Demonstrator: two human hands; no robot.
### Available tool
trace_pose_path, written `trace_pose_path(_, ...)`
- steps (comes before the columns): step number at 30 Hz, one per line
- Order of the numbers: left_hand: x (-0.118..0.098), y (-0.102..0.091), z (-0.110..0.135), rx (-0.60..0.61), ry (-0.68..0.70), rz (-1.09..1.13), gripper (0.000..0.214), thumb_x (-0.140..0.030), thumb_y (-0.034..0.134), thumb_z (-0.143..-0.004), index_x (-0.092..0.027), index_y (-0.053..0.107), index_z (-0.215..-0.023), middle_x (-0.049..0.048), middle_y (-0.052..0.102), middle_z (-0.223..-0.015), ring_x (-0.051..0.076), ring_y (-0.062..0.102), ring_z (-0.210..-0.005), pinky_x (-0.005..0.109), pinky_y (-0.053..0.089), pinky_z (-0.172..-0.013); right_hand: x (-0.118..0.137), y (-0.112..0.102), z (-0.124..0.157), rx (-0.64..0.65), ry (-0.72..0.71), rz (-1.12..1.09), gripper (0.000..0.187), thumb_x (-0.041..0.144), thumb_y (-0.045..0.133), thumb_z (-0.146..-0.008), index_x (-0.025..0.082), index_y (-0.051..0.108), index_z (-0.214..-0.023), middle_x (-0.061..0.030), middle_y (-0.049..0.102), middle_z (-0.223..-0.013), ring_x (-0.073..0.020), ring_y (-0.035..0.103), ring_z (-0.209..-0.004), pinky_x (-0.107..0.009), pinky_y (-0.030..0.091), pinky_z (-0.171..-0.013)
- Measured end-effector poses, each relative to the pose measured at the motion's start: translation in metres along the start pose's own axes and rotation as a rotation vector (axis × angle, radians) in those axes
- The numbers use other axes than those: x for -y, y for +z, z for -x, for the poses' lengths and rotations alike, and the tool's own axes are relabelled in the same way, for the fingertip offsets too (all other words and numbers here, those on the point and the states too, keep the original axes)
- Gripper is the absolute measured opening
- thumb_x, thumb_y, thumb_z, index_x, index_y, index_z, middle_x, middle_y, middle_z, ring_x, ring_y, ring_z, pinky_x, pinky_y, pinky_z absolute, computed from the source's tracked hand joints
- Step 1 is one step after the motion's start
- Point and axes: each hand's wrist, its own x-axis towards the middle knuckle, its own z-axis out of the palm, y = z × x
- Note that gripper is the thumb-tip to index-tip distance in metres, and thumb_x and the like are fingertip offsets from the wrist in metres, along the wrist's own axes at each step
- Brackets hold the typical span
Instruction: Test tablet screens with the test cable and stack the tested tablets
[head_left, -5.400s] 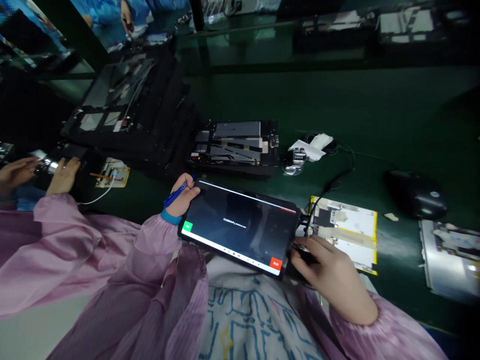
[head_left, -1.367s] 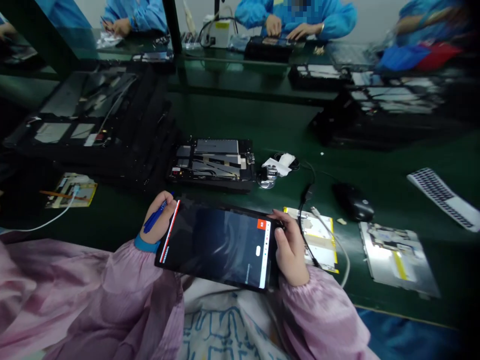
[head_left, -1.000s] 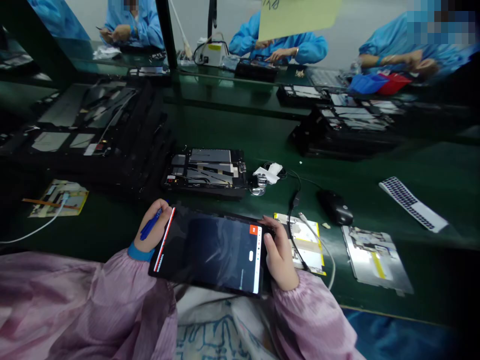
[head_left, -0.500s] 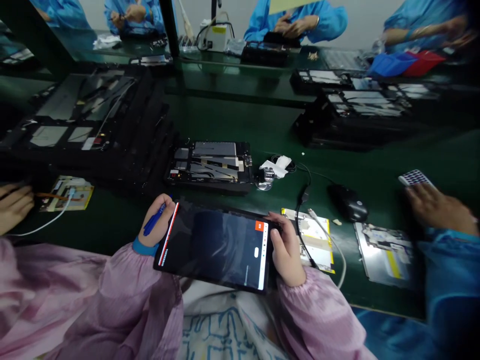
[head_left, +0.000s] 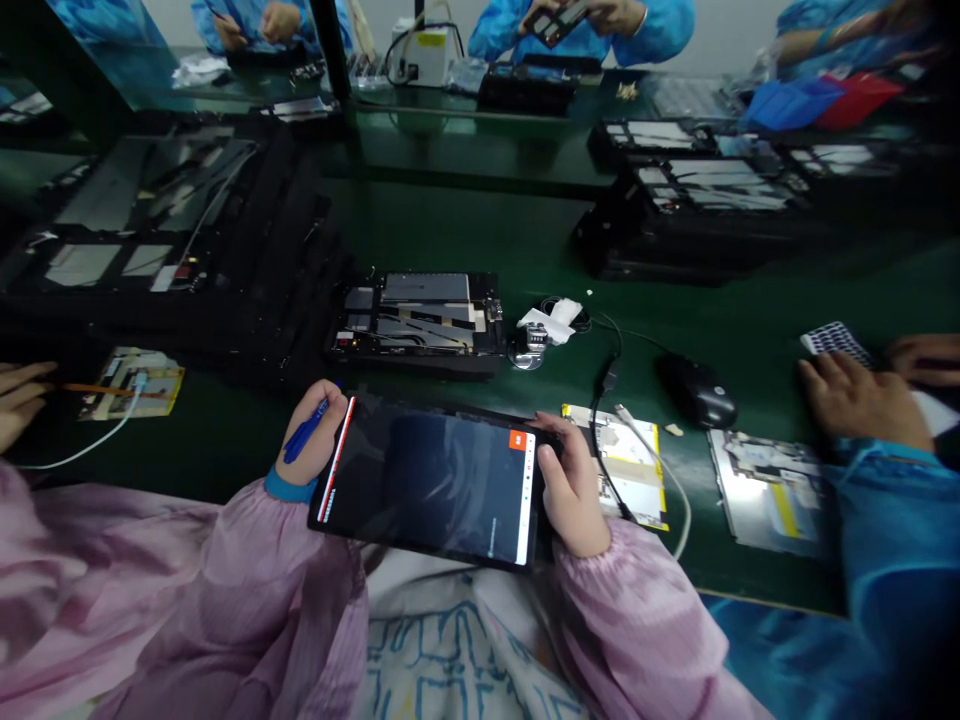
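Note:
Between my hands is a tablet (head_left: pixel 431 485), its dark screen facing up with a red strip at the left and a white strip and orange square at the right. My left hand (head_left: pixel 309 430) is closed round its left end and also keeps a blue pen (head_left: pixel 306 432) tucked against the fingers. My right hand (head_left: pixel 574 490) grips the right end, thumb on the front edge. Just beyond the tablet lies an opened tablet body (head_left: pixel 420 320) with its inner parts showing. Right of my right hand is a board with yellow edges (head_left: pixel 641 480), crossed by cables.
Stacks of opened tablets stand at the left (head_left: pixel 157 240) and the back right (head_left: pixel 697 215). A black mouse (head_left: pixel 697 392) and a metal panel with a circuit board (head_left: pixel 772 490) lie at the right. Co-workers' hands (head_left: pixel 870 400) are at both sides, with others across the bench.
A white toggle on the tablet's screen has gone. The whole view has shifted slightly. At the right, a co-worker's second hand has come into view; across the bench, a person now lifts a dark part.

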Motion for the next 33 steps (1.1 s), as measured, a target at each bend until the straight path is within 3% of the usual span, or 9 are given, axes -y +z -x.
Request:
trace_pose_path(4,-0.002,0.000,0.000,-0.006,0.007,-0.023,0.028,-0.044,0.051,-0.084,-0.020,0.044,-0.072,-0.0040,0.039,-0.062,0.011,0.039,-0.057,0.022,0.034,-0.055,0.003,-0.010,0.002,0.102,-0.094,0.119,0.053,0.043,0.053,-0.087,0.025,0.037,-0.135,-0.0125,0.051,-0.125,-0.0292,0.048,-0.120,-0.055,0.038,-0.102)
trace_pose_path(8,-0.006,0.000,-0.001,-0.035,0.023,-0.097,0.029,-0.045,0.051,-0.083,-0.020,0.045,-0.072,-0.0032,0.040,-0.063,0.012,0.041,-0.060,0.022,0.035,-0.055,0.013,-0.027,0.015,0.362,-0.235,0.345,0.103,0.055,0.069,-0.069,0.023,0.011,-0.148,-0.0181,0.022,-0.150,-0.0432,0.013,-0.141,-0.072,0.010,-0.107)
trace_pose_path(12,-0.008,0.001,-0.003,-0.045,0.017,-0.123,0.029,-0.047,0.051,-0.082,-0.020,0.046,-0.072,-0.0027,0.041,-0.063,0.013,0.041,-0.060,0.023,0.035,-0.055,0.021,-0.039,0.025,0.436,-0.246,0.480,0.107,0.049,0.070,-0.067,0.024,0.007,-0.149,-0.0178,0.012,-0.155,-0.0449,0.001,-0.143,-0.075,0.006,-0.105)
trace_pose_path(15,-0.009,0.002,-0.005,-0.054,-0.013,-0.089,0.030,-0.047,0.052,-0.080,-0.020,0.045,-0.071,-0.0028,0.040,-0.062,0.012,0.039,-0.057,0.023,0.034,-0.053,0.016,-0.053,0.016,0.294,-0.212,0.458,0.094,0.047,0.063,-0.075,0.021,0.010,-0.149,-0.0189,0.018,-0.153,-0.0408,0.011,-0.143,-0.069,0.017,-0.107)
trace_pose_path(18,-0.012,0.003,-0.006,-0.068,-0.019,-0.098,0.031,-0.048,0.053,-0.078,-0.020,0.045,-0.069,-0.0027,0.040,-0.062,0.012,0.039,-0.056,0.023,0.034,-0.052,-0.001,-0.070,0.001,0.028,-0.079,0.514,0.077,0.047,0.055,-0.083,0.018,0.020,-0.145,-0.0188,0.048,-0.134,-0.0352,0.040,-0.130,-0.065,0.022,-0.107)
trace_pose_path(20,-0.013,0.002,-0.006,-0.077,-0.008,-0.138,0.030,-0.048,0.053,-0.078,-0.020,0.045,-0.069,-0.0028,0.041,-0.061,0.013,0.040,-0.056,0.023,0.035,-0.052,-0.012,-0.078,-0.006,-0.047,-0.015,0.606,0.072,0.049,0.054,-0.084,0.018,0.025,-0.142,-0.0151,0.061,-0.117,-0.0336,0.051,-0.120,-0.067,0.017,-0.108)
trace_pose_path(25,-0.012,0.002,-0.006,-0.068,-0.014,-0.152,0.027,-0.045,0.050,-0.080,-0.020,0.045,-0.071,-0.0032,0.041,-0.060,0.013,0.040,-0.055,0.024,0.034,-0.051,-0.025,-0.077,-0.010,0.036,-0.050,0.783,0.068,0.050,0.047,-0.088,0.018,0.023,-0.143,-0.0149,0.061,-0.122,-0.0339,0.052,-0.118,-0.070,0.010,-0.106)
trace_pose_path(29,-0.011,0.002,-0.006,-0.054,0.012,-0.147,0.026,-0.044,0.050,-0.081,-0.020,0.046,-0.072,-0.0032,0.041,-0.060,0.013,0.040,-0.055,0.024,0.035,-0.052,-0.025,-0.072,-0.011,0.092,-0.098,0.916,0.059,0.048,0.042,-0.090,0.019,0.033,-0.140,-0.0164,0.058,-0.127,-0.0344,0.053,-0.117,-0.070,0.007,-0.106)
trace_pose_path(33,-0.014,0.001,-0.007,-0.067,0.009,-0.203,0.029,-0.048,0.049,-0.080,-0.021,0.046,-0.070,-0.0028,0.042,-0.061,0.014,0.042,-0.057,0.025,0.036,-0.053,-0.020,-0.076,-0.010,0.141,-0.060,0.877,0.057,0.049,0.041,-0.091,0.021,0.034,-0.139,-0.0156,0.057,-0.129,-0.0347,0.050,-0.121,-0.071,0.007,-0.107)
